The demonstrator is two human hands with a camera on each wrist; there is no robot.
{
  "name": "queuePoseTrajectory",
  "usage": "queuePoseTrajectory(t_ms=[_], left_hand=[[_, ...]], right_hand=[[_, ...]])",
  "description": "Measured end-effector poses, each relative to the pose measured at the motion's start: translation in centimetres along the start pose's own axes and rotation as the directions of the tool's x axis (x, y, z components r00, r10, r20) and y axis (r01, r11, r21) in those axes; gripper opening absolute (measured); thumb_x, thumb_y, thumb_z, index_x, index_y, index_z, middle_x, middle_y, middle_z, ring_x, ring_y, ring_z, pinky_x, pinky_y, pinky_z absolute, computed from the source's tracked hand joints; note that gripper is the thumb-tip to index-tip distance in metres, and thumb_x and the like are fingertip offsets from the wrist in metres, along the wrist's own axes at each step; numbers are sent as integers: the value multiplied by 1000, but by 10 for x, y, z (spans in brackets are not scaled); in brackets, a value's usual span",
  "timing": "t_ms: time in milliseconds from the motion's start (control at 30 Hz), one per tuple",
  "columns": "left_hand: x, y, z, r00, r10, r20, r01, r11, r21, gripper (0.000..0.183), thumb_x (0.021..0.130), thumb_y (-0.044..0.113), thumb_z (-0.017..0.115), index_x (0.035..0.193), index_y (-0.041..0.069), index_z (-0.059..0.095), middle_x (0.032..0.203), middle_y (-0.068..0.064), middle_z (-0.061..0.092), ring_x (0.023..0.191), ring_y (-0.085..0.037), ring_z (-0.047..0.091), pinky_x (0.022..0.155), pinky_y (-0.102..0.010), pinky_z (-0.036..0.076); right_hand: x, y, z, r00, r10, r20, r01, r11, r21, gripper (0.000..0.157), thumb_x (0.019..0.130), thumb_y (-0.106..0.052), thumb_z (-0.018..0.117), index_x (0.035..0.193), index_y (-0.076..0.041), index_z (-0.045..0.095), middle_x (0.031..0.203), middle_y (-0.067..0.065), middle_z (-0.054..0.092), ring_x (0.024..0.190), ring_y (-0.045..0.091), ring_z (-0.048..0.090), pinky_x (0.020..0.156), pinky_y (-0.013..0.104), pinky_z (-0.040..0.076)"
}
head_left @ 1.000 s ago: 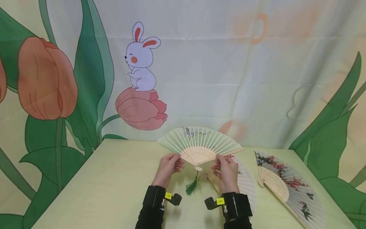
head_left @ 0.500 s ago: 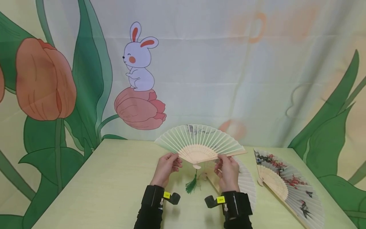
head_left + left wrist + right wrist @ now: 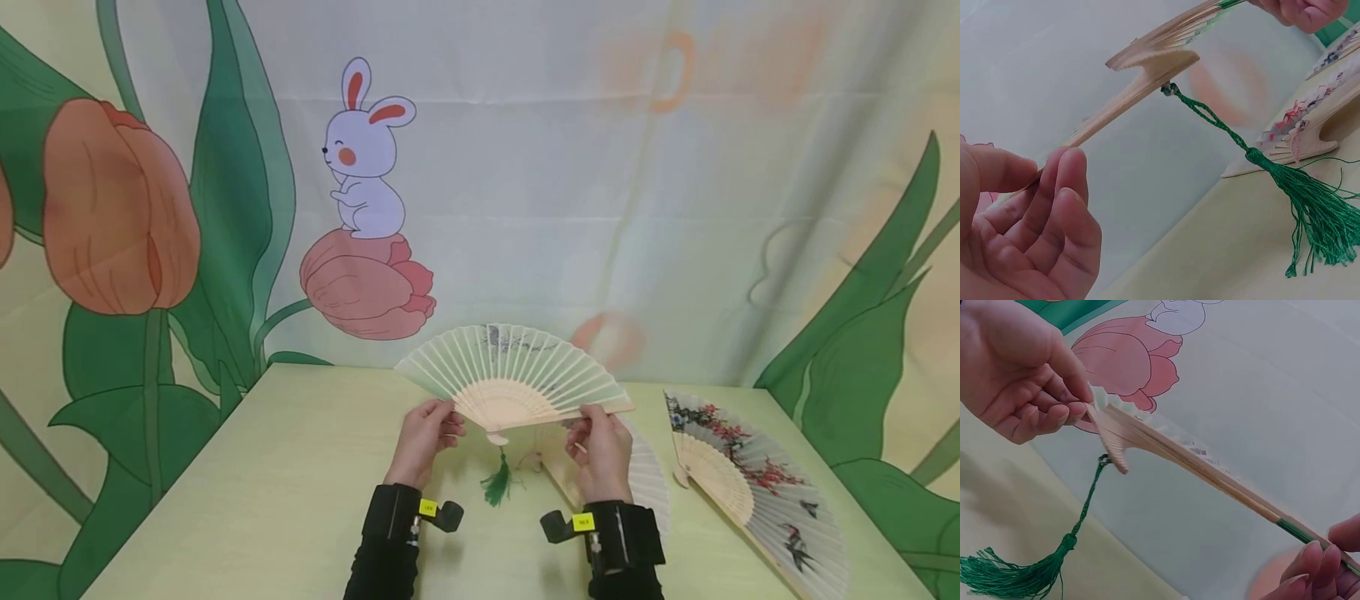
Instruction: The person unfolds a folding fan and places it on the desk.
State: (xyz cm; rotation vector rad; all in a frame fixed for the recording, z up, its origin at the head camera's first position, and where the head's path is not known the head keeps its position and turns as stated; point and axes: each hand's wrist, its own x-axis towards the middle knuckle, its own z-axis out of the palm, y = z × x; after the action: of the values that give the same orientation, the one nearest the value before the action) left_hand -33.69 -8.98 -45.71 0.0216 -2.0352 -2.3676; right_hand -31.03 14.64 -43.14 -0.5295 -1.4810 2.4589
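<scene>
A pale green folding fan with light wooden ribs is spread wide above the table, its pivot end toward the person. My left hand pinches its left side between thumb and fingers. On the right, my right hand pinches the outer stick toward its far end. A green tassel dangles from the pivot, as the left wrist view shows close up. Seen from the right wrist, the fan is nearly edge-on, with a hand at each side.
A second spread fan, whitish, lies on the table partly hidden behind the right hand. Farther right lies a grey-white fan with red blossoms and birds. A printed curtain with a rabbit and tulips hangs behind.
The green fan and its tassel have shifted a little left. My left hand has moved left with it, while my right hand now holds the outer stick farther from the pivot.
</scene>
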Motion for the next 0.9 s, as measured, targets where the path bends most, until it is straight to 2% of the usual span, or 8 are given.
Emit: queuePoseTrajectory(t_ms=[167,400,667,900], left_hand=[[0,4,-2,1000,-19,2,19,999,-39,24,102,16,51,97,-6,60,84,-10,66,72,-17,64,63,-25,51],[8,-6,-11,998,-11,-68,6,997,-73,23,102,16,50,95,-3,61,83,-9,66,71,-16,65,61,-22,53],[8,-8,-34,990,-22,-139,10,996,-88,23,103,15,49,97,-3,61,81,-7,64,71,-15,63,61,-20,52],[7,-3,-54,986,-45,-160,34,997,-69,24,103,15,47,103,-6,58,80,-6,62,71,-14,62,62,-20,52]], right_hand=[[3,-1,-3,1000,4,-8,-4,1000,-7,13,95,-18,56,91,-6,52,66,0,53,55,11,51,54,25,45],[6,2,-2,1000,11,-17,-11,1000,-23,15,94,-18,57,92,-4,51,69,0,51,58,13,53,56,26,48],[3,15,-5,998,63,-10,-63,998,25,10,94,-16,57,91,-8,53,71,0,49,57,13,52,54,25,47],[-3,27,1,993,103,53,-101,993,-54,8,92,-13,59,91,-6,55,71,0,50,55,13,51,50,24,44]])
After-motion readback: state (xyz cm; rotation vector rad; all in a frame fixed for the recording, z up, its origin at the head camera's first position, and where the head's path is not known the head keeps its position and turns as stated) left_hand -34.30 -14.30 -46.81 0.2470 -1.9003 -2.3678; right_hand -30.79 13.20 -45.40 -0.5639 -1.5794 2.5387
